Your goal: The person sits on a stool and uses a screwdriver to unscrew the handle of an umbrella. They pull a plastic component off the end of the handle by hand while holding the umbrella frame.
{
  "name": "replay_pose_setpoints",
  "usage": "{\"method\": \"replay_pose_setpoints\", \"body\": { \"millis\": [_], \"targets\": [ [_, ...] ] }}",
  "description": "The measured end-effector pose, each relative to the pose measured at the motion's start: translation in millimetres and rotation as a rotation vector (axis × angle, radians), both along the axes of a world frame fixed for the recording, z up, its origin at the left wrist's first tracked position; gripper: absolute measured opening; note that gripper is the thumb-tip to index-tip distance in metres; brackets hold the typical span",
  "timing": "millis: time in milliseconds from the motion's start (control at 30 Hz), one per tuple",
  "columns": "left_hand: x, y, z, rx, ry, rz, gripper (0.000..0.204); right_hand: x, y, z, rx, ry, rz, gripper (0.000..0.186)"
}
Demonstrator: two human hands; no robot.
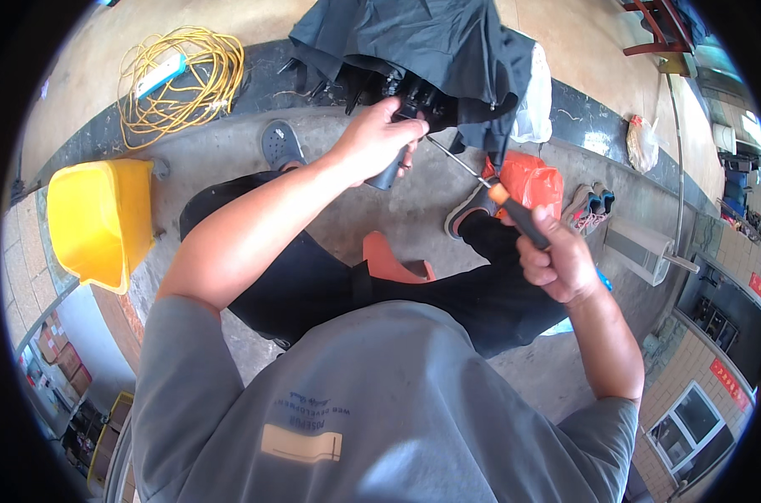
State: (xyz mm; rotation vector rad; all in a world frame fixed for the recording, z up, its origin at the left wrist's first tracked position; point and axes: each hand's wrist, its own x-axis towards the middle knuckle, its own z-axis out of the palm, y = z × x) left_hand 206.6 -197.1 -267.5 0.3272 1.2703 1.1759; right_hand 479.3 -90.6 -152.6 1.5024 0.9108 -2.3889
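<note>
A dark umbrella (pixel 401 38) hangs partly folded at the top centre, its black ribs and runner showing underneath. My left hand (pixel 384 138) grips its black handle, thumb across the shaft just below the runner. My right hand (pixel 556 260) holds a screwdriver (pixel 519 214) by its black and orange handle, its long metal shank reaching up to the umbrella beside my left thumb. I cannot make out exactly what the tip touches.
Beneath me is a red stool (pixel 384 256). Around me are a yellow bin (pixel 99 214), a coiled yellow cord (pixel 208 84) with a power strip (pixel 158 77), a red bag (pixel 535 180), a white bag (pixel 535 96), shoes (pixel 590 201) and a pale roll (pixel 636 251).
</note>
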Motion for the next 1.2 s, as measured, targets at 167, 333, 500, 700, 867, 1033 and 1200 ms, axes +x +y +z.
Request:
{"method": "replay_pose_setpoints", "body": {
  "millis": [167,333,500,700,867,1033,1200],
  "targets": [
    [10,-1,10,0.055,0.009,-0.057,0.021,-28,-9,2,0.398,-0.003,0.279,0.035],
    [1,3,20,0.046,-0.047,0.066,0.020,-22,13,11,0.886,-0.130,0.509,0.037],
    [-2,8,12,0.012,-0.040,0.109,0.021,-39,-2,-1,1.364,-0.115,0.684,0.032],
    [2,12,13,0.028,-0.018,0.124,0.021,-59,-13,-55,1.257,0.022,0.420,0.031],
    [4,14,17,0.053,0.016,0.121,0.021,-90,-33,-79,0.680,0.191,0.009,0.035],
    [7,15,2,0.095,0.130,0.130,0.020,-108,-37,-79,0.300,0.360,-0.361,0.026],
    [7,16,9,0.095,0.195,0.128,0.019,-102,-27,-89,0.325,0.313,-0.132,0.024]
  ]
}}
